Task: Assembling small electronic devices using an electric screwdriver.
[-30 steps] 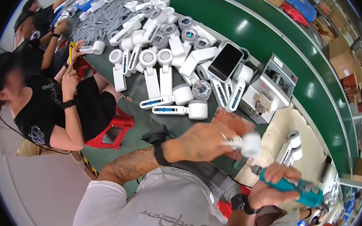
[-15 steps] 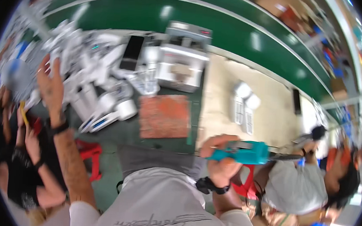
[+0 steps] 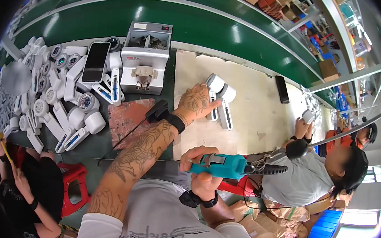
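My left hand (image 3: pixel 197 102) reaches across my front to a pair of white round-headed devices with slotted handles. Its thumb lies over the handle of the left white device (image 3: pixel 212 112) and the other fingers bend at its far side, partly hidden. Beside it, nearly touching, lies the second white device (image 3: pixel 226 115). In my right hand (image 3: pixel 204 182) a teal electric screwdriver (image 3: pixel 222 165) is gripped, held level near the table's front edge, with its corded end pointing right. Both devices rest on a beige sheet (image 3: pixel 248 128).
At left lies a heap of white devices (image 3: pixel 57 104) with a phone (image 3: pixel 96 62) on top. A grey screw feeder (image 3: pixel 146 57) stands behind a worn reddish mat (image 3: pixel 128 116). Another dark phone (image 3: pixel 282 89) lies at right. Co-workers sit on both sides; a green conveyor (image 3: pixel 197 30) runs behind.
My left hand has swung from above the heap at left over to the white device on the sheet. The right hand still holds the screwdriver. The view has turned rightward.
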Demonstrator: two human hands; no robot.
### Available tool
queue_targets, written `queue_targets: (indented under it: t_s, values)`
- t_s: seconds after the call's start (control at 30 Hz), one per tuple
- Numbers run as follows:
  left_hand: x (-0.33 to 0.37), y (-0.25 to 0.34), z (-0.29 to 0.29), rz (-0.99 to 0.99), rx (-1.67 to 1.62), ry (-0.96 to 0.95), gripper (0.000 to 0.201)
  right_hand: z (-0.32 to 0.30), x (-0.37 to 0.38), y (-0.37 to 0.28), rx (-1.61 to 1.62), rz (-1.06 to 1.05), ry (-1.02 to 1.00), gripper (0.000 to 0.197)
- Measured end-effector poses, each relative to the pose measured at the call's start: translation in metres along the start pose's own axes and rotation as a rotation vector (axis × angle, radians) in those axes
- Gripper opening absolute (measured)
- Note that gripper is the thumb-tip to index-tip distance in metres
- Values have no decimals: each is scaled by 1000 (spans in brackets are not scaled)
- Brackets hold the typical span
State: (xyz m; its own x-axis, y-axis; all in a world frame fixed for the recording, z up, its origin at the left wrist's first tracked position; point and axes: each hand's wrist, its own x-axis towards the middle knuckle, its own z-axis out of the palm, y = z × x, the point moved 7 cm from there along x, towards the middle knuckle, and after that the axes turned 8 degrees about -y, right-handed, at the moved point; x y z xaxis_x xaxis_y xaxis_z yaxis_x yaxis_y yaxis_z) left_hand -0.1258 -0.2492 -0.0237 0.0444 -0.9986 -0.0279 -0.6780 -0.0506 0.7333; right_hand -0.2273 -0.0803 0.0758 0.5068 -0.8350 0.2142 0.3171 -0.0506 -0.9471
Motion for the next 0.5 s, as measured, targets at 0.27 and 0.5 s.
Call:
queue_targets:
  t_s: [0.27, 0.5]
  values:
    - [-49, 0, -55, 123, 41, 267, 31, -23, 29, 8, -16, -36, 78, 79]
    - [-155, -7, -115, 258, 224, 330, 29, -8, 60, 16, -68, -35, 60, 88]
